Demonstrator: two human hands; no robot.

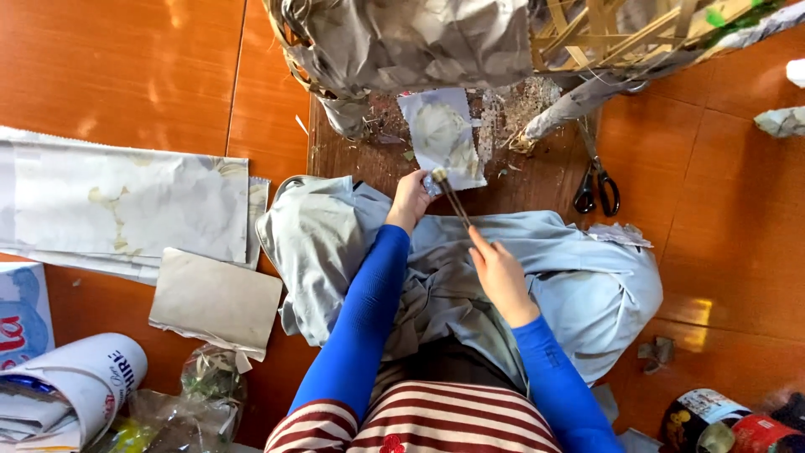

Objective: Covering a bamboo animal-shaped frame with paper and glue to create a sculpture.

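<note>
A pair of black-handled scissors (pixel 595 189) lies on the orange wooden floor to the right of the low brown wooden board (pixel 537 172), well apart from both hands. At the top, a bulky frame of thin bamboo strips covered with crumpled grey paper (pixel 419 38) stands over the board and is cut off by the picture's edge, so its full shape cannot be made out. Flat sheets of stained white paper (pixel 126 205) and a grey cardboard piece (pixel 216 300) lie at the left, with rolled printed paper (pixel 80 382) below them. A pale blue cloth (pixel 587 281) covers the person's lap under both arms. The left hand (pixel 411 200) presses its fingers together on the near edge of a small cut piece of white paper with a pale smear (pixel 443 134), which lies on the board. The right hand (pixel 496 273) is clamped on the lower end of a thin brown stick (pixel 454 200); its tip, hard to make out, rests at that paper's edge beside the left fingers.
</note>
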